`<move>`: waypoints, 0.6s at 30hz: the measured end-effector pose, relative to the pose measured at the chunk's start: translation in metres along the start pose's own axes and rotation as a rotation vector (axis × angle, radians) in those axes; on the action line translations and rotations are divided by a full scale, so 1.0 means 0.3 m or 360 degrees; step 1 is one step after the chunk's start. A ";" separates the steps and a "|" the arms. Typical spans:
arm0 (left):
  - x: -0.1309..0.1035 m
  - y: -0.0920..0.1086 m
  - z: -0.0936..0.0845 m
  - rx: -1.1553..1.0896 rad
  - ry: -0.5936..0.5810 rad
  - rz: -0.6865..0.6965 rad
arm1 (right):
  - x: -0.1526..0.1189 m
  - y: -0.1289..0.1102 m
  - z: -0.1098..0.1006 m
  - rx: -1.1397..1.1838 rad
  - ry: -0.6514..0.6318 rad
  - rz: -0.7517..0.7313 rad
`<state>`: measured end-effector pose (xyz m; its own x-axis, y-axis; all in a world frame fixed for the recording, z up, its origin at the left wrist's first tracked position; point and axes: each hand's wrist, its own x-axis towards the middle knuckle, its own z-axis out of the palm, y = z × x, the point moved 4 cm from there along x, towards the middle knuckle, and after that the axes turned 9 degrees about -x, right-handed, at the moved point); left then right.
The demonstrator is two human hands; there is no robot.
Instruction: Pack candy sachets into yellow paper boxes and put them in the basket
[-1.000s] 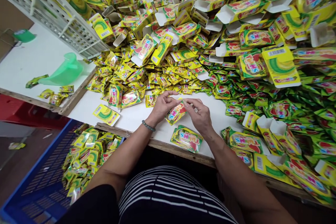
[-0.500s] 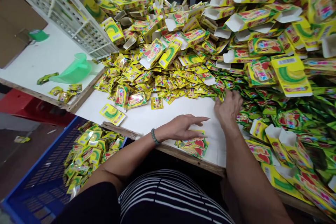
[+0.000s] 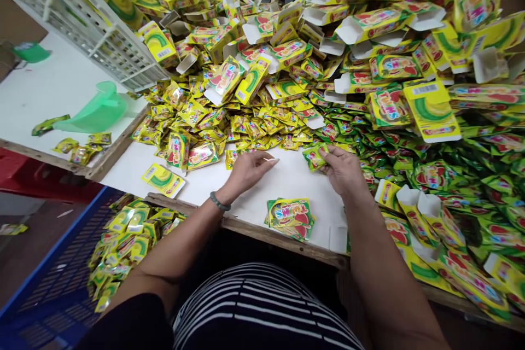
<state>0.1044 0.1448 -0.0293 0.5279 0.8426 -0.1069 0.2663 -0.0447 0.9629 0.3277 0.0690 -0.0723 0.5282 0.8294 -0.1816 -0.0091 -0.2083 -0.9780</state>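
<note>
My right hand (image 3: 345, 170) pinches a small green candy sachet (image 3: 315, 157) just above the white tabletop (image 3: 287, 178). Loosely bent, the fingers of my left hand (image 3: 251, 170) are apart at the edge of a heap of yellow candy sachets (image 3: 197, 115); I see nothing in them, though some fingertips are hidden. One yellow sachet (image 3: 230, 159) lies beside that hand. Between my forearms, near the table edge, rests a small stack of flat printed cartons (image 3: 289, 217). Green sachets (image 3: 381, 147) are heaped by my right hand.
Open-ended candy boxes (image 3: 389, 22) pile up behind the sachets. A white plastic basket (image 3: 118, 38) tilts at the left, near a green scoop (image 3: 98, 112). Below, a blue crate (image 3: 53, 268) contains filled boxes (image 3: 127, 240). More open cartons (image 3: 426, 219) lie at the right.
My right hand has drawn back from the green heap with a sachet in its fingers. My left hand has moved left and away from the carton stack, uncovering it. The view has shifted slightly.
</note>
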 end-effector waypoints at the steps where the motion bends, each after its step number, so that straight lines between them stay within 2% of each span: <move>1: 0.004 -0.006 0.035 -0.0179 -0.0076 -0.0062 | -0.014 0.001 0.035 0.0094 -0.0107 0.0024; 3: 0.019 -0.025 0.096 -0.0510 -0.0201 -0.0169 | -0.042 0.000 0.094 0.0119 -0.0235 0.0018; 5: 0.041 -0.047 0.130 -0.0732 -0.0212 -0.0201 | -0.062 0.002 0.134 0.0064 -0.0293 -0.0010; 11: 0.071 -0.100 0.123 -0.1101 0.0087 -0.0285 | -0.076 0.016 0.176 0.0061 -0.0385 0.0078; 15: 0.052 -0.083 0.137 -0.1246 -0.0030 -0.0422 | -0.072 0.006 0.190 0.0000 -0.0251 0.0020; 18: 0.045 -0.081 0.140 -0.1212 -0.0033 -0.0476 | -0.061 -0.001 0.173 -0.0113 -0.0281 -0.0030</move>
<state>0.1388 0.1349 -0.0646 0.5379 0.7507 -0.3835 -0.2185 0.5636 0.7967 0.2740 0.0808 -0.0739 0.3704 0.9104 -0.1845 0.0625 -0.2226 -0.9729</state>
